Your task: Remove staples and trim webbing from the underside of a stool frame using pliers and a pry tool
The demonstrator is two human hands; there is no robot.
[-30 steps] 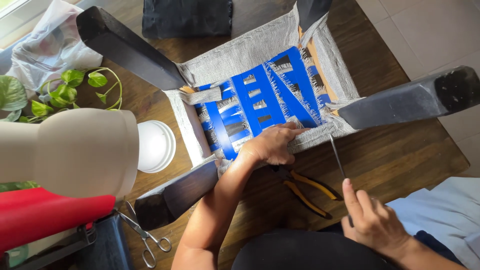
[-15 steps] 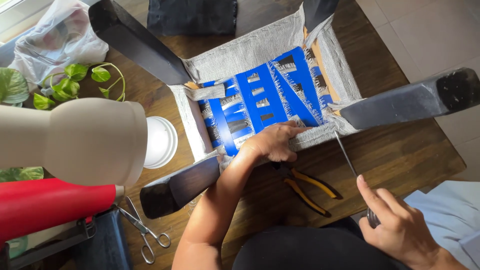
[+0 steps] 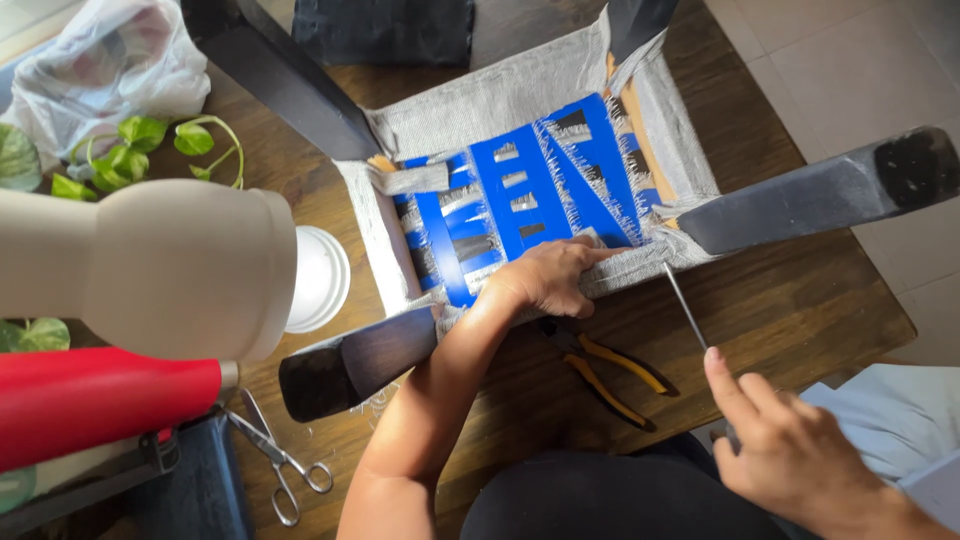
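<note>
An upturned chair (image 3: 540, 190) lies seat-down on a dark wooden counter (image 3: 800, 310), its four black legs pointing up toward the camera; the two far legs are cut off by the top edge of the frame. Grey fabric (image 3: 500, 95) is folded over the seat frame, with blue webbing (image 3: 530, 185) crossing the underside. The left hand (image 3: 545, 280) presses flat on the fabric at the near edge of the seat, fingers spread narrow and curled over the cloth, their tips hidden in its folds. The right hand (image 3: 790, 450), low at the right, grips the handle of a thin metal tool (image 3: 685, 305), index finger laid along the shaft; the handle is buried in the palm, so its kind cannot be told. The tool's tip touches the fabric just beside the near right leg (image 3: 820, 195). Yellow-handled pliers (image 3: 605, 370) lie on the counter between the two hands, their jaws partly hidden under the left wrist. Scissors (image 3: 280, 460) rest at the lower left near the near left leg (image 3: 350, 365). A blurred cream vessel (image 3: 150, 265) and a red object (image 3: 100, 400), both close to the lens, block much of the left side and half cover a white lid (image 3: 320, 280). Green leaves (image 3: 150, 145) and a plastic bag (image 3: 100, 60) sit at the upper left.
</note>
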